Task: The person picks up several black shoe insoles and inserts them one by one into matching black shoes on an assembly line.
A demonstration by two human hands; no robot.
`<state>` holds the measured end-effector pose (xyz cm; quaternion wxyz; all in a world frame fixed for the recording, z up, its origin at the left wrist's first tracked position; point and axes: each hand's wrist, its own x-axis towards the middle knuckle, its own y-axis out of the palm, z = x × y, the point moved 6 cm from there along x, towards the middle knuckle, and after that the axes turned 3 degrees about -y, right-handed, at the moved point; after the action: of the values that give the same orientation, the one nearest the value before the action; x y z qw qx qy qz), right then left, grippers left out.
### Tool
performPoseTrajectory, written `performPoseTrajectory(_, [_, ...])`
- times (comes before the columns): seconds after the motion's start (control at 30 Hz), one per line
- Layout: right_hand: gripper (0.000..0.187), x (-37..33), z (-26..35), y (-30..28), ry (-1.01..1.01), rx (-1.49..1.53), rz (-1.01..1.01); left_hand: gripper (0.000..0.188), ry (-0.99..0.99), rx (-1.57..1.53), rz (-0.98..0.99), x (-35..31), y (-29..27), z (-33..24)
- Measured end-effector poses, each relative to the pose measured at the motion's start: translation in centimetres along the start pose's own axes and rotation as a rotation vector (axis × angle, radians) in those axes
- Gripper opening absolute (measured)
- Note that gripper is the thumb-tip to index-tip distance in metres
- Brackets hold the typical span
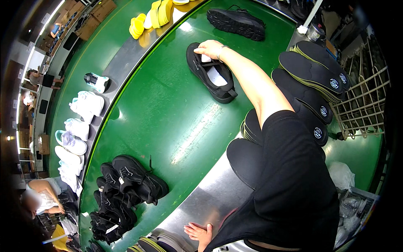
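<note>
My right hand (211, 49) reaches out over a black sneaker (228, 94) lying on the green belt, its fingers closed on the toe and tongue area. A white piece (216, 77) shows inside the shoe's opening. What the fingertips pinch is partly hidden by the hand. My left hand (200, 235) lies with fingers spread on the metal ledge (210, 201), holding nothing. Farther along the belt another black shoe (236, 24) rests on its side, sole showing.
Stacks of black insoles (310, 69) with yellow-green edges lie beside my right arm. Several black sneakers (140, 178) are grouped on the belt at lower left. White shoes (86, 105) and yellow pieces (159, 13) line the far ledge. A wire basket (365, 101) stands at right.
</note>
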<state>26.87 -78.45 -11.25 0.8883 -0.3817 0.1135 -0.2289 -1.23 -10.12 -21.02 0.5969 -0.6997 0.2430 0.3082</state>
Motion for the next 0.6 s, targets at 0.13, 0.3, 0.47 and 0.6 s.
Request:
performPoseTrajectory(0.13, [0.038,-0.01,0.23,0.15,-0.005,0.002,0.012,0.104,-0.010,-0.013,0.009,-0.24,-0.25,-0.44])
performPoseTrajectory(0.3, [0.040,0.09,0.07,0.34,0.007,-0.001,0.043,0.104,-0.006,-0.035,0.012,-0.23,-0.37,-0.65])
performPoseTrajectory(0.47, [0.040,-0.56,0.82,0.28,0.023,0.022,0.041,0.104,0.001,-0.028,0.002,-0.09,-0.21,-0.55])
performPoseTrajectory(0.6, [0.040,-0.25,0.41,0.45,0.022,-0.010,0.052,0.105,0.005,-0.024,0.002,0.07,0.04,-0.26])
